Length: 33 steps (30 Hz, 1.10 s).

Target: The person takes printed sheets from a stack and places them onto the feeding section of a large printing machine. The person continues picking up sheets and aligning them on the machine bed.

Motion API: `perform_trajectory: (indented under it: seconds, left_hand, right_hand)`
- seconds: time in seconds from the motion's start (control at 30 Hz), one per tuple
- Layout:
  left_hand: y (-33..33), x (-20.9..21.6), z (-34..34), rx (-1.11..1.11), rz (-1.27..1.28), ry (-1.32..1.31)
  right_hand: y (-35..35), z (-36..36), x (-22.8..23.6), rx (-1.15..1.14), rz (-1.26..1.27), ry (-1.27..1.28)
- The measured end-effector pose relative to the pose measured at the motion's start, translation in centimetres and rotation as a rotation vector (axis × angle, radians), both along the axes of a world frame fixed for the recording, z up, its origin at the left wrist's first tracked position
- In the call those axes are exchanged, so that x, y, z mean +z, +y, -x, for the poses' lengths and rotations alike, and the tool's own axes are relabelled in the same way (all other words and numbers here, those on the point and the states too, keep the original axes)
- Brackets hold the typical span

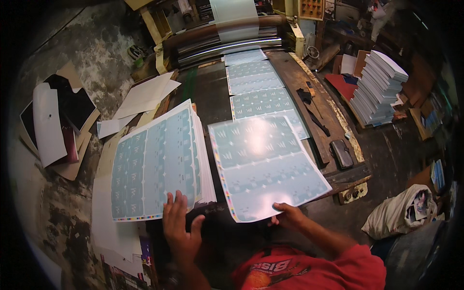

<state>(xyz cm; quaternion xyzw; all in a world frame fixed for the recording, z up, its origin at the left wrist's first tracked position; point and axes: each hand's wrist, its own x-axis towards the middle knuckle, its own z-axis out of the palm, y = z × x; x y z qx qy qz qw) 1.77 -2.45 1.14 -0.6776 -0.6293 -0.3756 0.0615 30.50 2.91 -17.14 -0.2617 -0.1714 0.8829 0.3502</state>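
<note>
My right hand (289, 216) pinches the near edge of a glossy printed sheet (266, 164), thumb on top and fingers beneath. The sheet is pale blue and teal with rows of repeated designs, and colour patches run down its left border. It is lifted over the machine's bed and covers part of the sheets lying there. My left hand (178, 222) is open, fingers spread, at the near edge of a thick stack of similar printed sheets (157, 164). Whether its fingertips touch the stack I cannot tell.
Metal rollers (227, 46) cross the far end, with printed sheets (256, 79) in a row before them. A dark pouch (342, 153) lies on the right ledge. A tall paper pile (379, 89) stands at right, near a white sack (403, 212). Blank sheets (142, 96) lie at left.
</note>
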Motion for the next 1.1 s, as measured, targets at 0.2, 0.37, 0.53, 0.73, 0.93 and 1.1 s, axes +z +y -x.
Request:
perform_trajectory:
  seconds: [0.2, 0.37, 0.53, 0.73, 0.93, 1.1]
  left_hand:
    - [0.5, -2.7, 1.3, 0.077, -0.038, 0.015]
    - [0.4, -3.2, 1.2, 0.092, -0.096, -0.146]
    - [0.1, -1.9, 1.0, 0.061, -0.018, -0.333]
    - [-0.1, -4.2, 4.5, 0.114, -0.146, -1.141]
    - [0.2, -1.5, 2.2, 0.122, -0.253, -0.988]
    - [0.2, -0.2, -0.6, -0.216, -0.058, -0.272]
  right_hand:
    - [-5.7, -1.9, -6.0, -0.022, 0.103, -0.175]
    - [-5.7, -1.3, -4.4, -0.073, 0.144, -0.176]
    - [-1.6, -0.9, -4.6, -0.124, 0.169, -0.173]
    - [1.7, -0.4, -5.8, -0.241, 0.106, -0.124]
    - [2.1, 0.8, -6.4, -0.388, 0.103, -0.14]
    - [1.7, 1.1, -4.1, -0.533, 0.077, -0.246]
